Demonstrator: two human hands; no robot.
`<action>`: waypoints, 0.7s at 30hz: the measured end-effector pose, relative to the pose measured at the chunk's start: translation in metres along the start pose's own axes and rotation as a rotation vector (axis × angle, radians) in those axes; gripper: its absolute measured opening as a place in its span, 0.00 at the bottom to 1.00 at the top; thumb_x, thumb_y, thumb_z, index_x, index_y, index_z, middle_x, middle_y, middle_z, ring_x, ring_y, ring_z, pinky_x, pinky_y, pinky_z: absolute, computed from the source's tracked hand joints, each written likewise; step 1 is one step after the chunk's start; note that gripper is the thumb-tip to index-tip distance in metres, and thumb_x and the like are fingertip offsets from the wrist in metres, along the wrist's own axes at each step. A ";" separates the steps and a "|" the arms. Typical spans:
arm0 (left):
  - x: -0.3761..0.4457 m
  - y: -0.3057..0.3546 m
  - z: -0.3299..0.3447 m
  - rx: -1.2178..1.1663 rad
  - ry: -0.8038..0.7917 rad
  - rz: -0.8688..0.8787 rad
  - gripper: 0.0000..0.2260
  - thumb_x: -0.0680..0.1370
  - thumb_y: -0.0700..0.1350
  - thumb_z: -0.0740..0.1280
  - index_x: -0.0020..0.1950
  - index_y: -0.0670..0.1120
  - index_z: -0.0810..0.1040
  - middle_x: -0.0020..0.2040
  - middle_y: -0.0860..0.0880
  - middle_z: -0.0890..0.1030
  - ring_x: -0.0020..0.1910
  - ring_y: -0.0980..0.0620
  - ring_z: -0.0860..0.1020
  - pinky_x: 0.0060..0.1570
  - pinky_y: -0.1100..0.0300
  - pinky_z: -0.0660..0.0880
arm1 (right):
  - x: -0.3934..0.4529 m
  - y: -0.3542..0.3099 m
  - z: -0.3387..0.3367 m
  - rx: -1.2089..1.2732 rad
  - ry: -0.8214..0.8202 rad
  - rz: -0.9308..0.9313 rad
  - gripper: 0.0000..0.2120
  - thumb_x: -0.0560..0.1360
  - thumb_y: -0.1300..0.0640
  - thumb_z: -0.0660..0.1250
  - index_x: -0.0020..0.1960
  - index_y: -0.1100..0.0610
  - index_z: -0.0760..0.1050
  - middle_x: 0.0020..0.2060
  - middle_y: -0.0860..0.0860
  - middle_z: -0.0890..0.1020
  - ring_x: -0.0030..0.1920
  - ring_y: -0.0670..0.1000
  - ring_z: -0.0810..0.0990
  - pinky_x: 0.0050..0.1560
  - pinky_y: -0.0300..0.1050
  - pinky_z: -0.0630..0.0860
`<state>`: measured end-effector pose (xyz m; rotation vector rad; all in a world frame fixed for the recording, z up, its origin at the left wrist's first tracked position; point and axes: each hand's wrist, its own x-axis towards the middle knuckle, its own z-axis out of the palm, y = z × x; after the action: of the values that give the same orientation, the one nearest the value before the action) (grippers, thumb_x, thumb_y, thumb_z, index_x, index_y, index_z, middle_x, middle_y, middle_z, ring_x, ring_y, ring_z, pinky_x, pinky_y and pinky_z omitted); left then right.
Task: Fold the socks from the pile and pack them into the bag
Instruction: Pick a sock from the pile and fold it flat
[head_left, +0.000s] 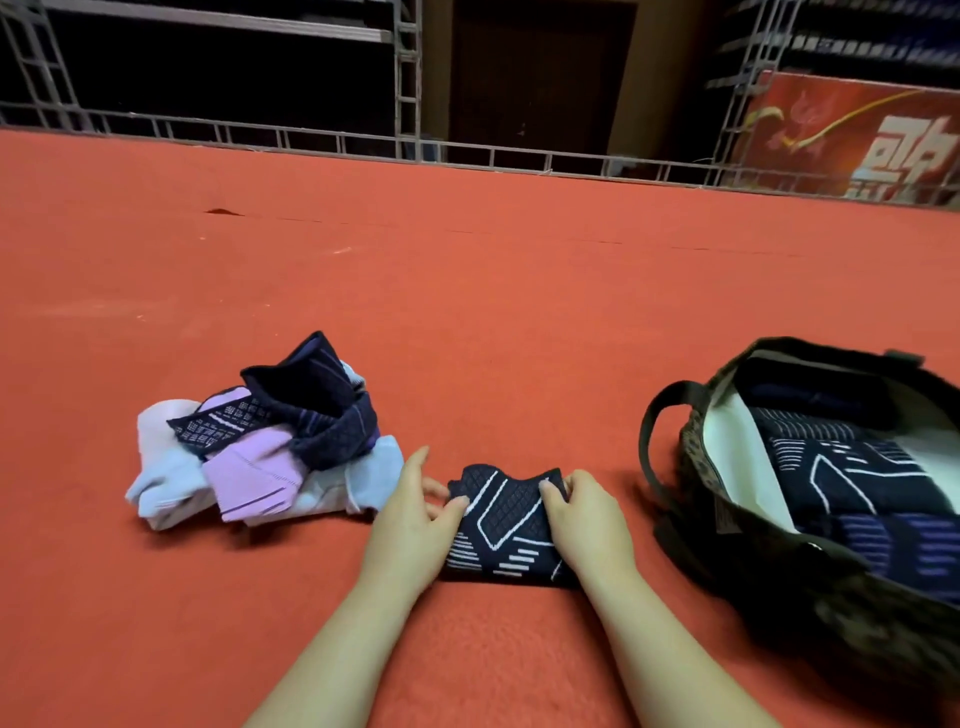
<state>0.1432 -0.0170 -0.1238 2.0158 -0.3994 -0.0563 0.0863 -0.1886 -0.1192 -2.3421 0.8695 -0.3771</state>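
Observation:
A folded navy sock with white line patterns (506, 525) lies on the red carpet right in front of me. My left hand (413, 525) pinches its left edge between thumb and fingers. My right hand (587, 519) grips its right edge with the fingers curled over the top. To the left sits the pile of socks (260, 441), lilac, pale blue and navy ones tangled together. On the right stands an open dark patterned bag (753, 519) with a pale lining; folded navy socks lie inside it.
The red carpet (467, 312) stretches far ahead to a metal truss frame (405, 78) along its far edge. A red banner with white characters (857, 140) stands at the back right. The bag's handle loops out toward my right hand.

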 end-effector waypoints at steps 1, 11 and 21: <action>-0.002 -0.005 -0.002 0.042 0.006 0.091 0.30 0.73 0.54 0.68 0.73 0.51 0.63 0.58 0.57 0.76 0.57 0.60 0.74 0.59 0.64 0.67 | 0.002 0.000 0.001 -0.023 -0.015 0.010 0.14 0.77 0.44 0.59 0.39 0.53 0.66 0.45 0.54 0.81 0.48 0.58 0.78 0.42 0.48 0.70; -0.004 -0.009 -0.001 0.499 -0.382 0.287 0.52 0.55 0.82 0.35 0.70 0.60 0.67 0.75 0.60 0.60 0.76 0.58 0.52 0.74 0.56 0.49 | -0.031 0.039 -0.015 0.064 -0.028 -0.391 0.25 0.67 0.35 0.58 0.56 0.49 0.76 0.60 0.44 0.74 0.64 0.45 0.68 0.65 0.42 0.63; -0.002 -0.010 -0.003 0.155 -0.333 0.268 0.19 0.63 0.67 0.58 0.49 0.63 0.74 0.57 0.66 0.73 0.65 0.61 0.68 0.68 0.61 0.62 | -0.034 0.044 -0.023 -0.197 -0.187 -0.509 0.19 0.72 0.40 0.68 0.62 0.38 0.75 0.71 0.37 0.65 0.75 0.46 0.51 0.71 0.44 0.46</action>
<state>0.1443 -0.0098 -0.1315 2.0899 -0.9064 -0.2018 0.0289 -0.2023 -0.1304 -2.7179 0.2199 -0.2768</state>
